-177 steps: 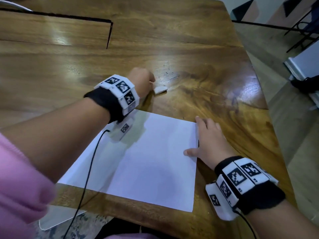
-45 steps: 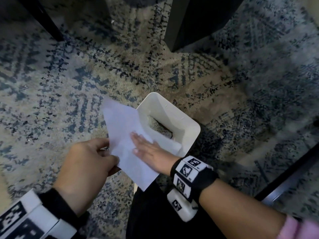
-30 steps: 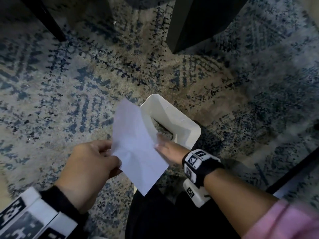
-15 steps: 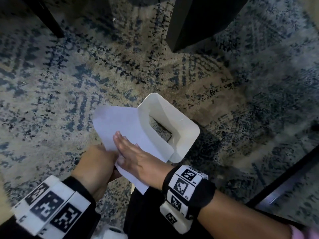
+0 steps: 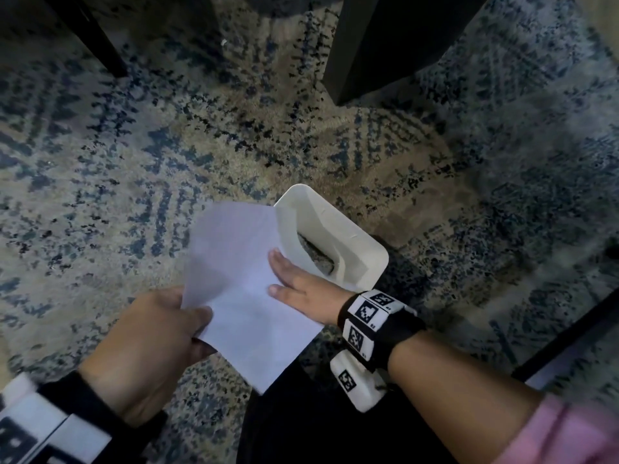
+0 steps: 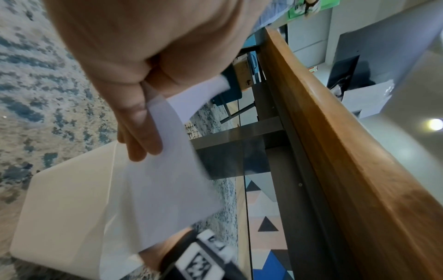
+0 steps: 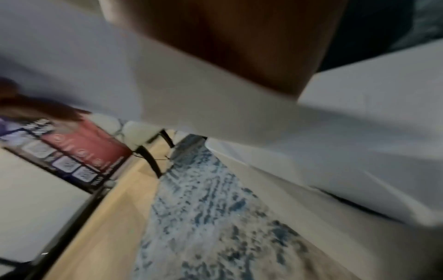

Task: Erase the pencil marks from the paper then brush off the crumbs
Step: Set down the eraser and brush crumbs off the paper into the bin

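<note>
The white paper (image 5: pixel 234 279) is held low over the carpet, tilted toward a white bin (image 5: pixel 348 242). My left hand (image 5: pixel 187 316) pinches the paper's near-left edge between thumb and fingers; the left wrist view shows the fingers (image 6: pixel 141 132) curled round the paper (image 6: pixel 167 180). My right hand (image 5: pixel 294 283) lies flat on the sheet near the bin's rim, fingers straight. The right wrist view is blurred, showing only the paper (image 7: pixel 215 106) close under the palm. No pencil marks or crumbs are visible on the sheet.
A blue and beige patterned carpet (image 5: pixel 167 145) covers the floor. Dark table legs (image 5: pixel 368 45) stand beyond the bin. The wooden table edge (image 6: pixel 335 132) runs beside my left hand. A dark metal bar (image 5: pixel 569 336) crosses at the right.
Six seconds ago the paper lay on the table. Over the last second my right hand has swept back and forth across the sheet, now sitting nearer the bin than half a second ago.
</note>
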`<state>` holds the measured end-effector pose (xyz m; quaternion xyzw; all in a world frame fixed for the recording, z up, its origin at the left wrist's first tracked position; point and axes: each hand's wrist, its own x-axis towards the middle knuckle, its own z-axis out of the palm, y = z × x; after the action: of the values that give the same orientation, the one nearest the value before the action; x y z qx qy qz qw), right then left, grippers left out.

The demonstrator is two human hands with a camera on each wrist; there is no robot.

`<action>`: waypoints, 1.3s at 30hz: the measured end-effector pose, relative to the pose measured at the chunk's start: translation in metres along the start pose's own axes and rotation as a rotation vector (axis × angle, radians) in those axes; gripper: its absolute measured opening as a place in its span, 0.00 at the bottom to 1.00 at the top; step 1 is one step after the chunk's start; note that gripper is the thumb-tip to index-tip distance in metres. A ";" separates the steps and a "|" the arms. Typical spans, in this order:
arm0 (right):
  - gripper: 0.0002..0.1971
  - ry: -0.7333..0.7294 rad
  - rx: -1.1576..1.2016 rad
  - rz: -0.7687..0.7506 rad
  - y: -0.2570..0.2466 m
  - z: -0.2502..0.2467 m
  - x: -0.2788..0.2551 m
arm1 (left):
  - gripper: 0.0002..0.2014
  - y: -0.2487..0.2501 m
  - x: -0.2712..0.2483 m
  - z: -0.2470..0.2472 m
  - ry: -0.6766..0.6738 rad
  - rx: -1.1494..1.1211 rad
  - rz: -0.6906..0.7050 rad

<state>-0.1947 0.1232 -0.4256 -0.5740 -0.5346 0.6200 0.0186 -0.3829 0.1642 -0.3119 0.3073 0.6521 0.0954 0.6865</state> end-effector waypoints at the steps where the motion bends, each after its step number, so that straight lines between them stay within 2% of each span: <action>1: 0.32 -0.011 0.039 0.066 0.004 -0.001 -0.001 | 0.12 0.002 -0.002 -0.002 -0.002 -0.005 -0.009; 4: 0.31 0.043 -0.026 0.363 0.026 -0.020 -0.001 | 0.12 0.004 -0.005 -0.011 -0.018 -0.047 -0.003; 6: 0.31 0.117 -0.163 0.426 0.025 -0.034 0.001 | 0.12 0.002 -0.004 -0.012 -0.020 -0.040 -0.009; 7: 0.32 0.155 -0.197 0.389 0.019 -0.036 0.003 | 0.11 0.001 -0.003 -0.010 -0.029 -0.038 -0.009; 9: 0.34 0.196 -0.191 0.193 -0.001 -0.029 0.005 | 0.12 -0.001 -0.001 -0.005 -0.045 -0.038 0.001; 11: 0.35 0.134 -0.169 -0.034 -0.022 -0.012 0.006 | 0.15 -0.002 0.000 -0.001 -0.067 -0.041 0.000; 13: 0.35 0.037 -0.132 -0.127 -0.023 0.005 0.011 | 0.17 -0.002 0.000 0.000 -0.091 -0.047 0.006; 14: 0.34 0.013 -0.099 -0.087 -0.015 0.007 0.013 | 0.17 -0.003 -0.001 -0.001 -0.093 -0.053 0.004; 16: 0.32 0.002 -0.046 0.133 0.008 -0.002 0.017 | 0.15 -0.005 -0.001 -0.005 -0.081 -0.059 0.000; 18: 0.30 0.009 -0.149 0.375 0.021 -0.020 0.015 | 0.15 -0.007 0.000 -0.008 -0.058 -0.044 0.007; 19: 0.29 0.030 -0.207 0.430 0.021 -0.029 0.013 | 0.15 -0.007 0.001 -0.009 -0.050 -0.042 0.010; 21: 0.29 0.106 -0.248 0.353 0.006 -0.042 0.007 | 0.15 -0.006 0.003 -0.005 -0.056 -0.039 0.017; 23: 0.30 0.148 -0.232 0.139 -0.020 -0.040 -0.001 | 0.15 -0.005 0.004 0.001 -0.078 -0.045 0.026; 26: 0.32 0.077 -0.124 -0.153 -0.055 -0.008 -0.018 | 0.16 -0.002 0.004 0.008 -0.113 -0.079 0.034; 29: 0.31 0.004 0.048 -0.251 -0.069 0.023 -0.030 | 0.18 0.002 0.004 0.011 -0.139 -0.132 0.054; 32: 0.33 0.012 0.056 -0.151 -0.042 0.028 -0.027 | 0.19 0.003 0.000 0.011 -0.149 -0.184 0.061; 36: 0.30 0.018 -0.075 0.260 0.017 0.009 -0.018 | 0.18 0.004 -0.004 0.002 -0.175 -0.179 0.049; 37: 0.31 0.061 -0.110 0.304 0.021 0.003 -0.018 | 0.18 0.004 -0.004 0.001 -0.181 -0.177 0.045; 39: 0.31 0.135 -0.078 0.207 0.009 0.001 -0.017 | 0.17 0.004 -0.002 0.002 -0.170 -0.184 0.032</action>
<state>-0.1838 0.1076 -0.4203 -0.6667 -0.4937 0.5574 -0.0321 -0.3797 0.1657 -0.3083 0.2603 0.5751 0.1395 0.7629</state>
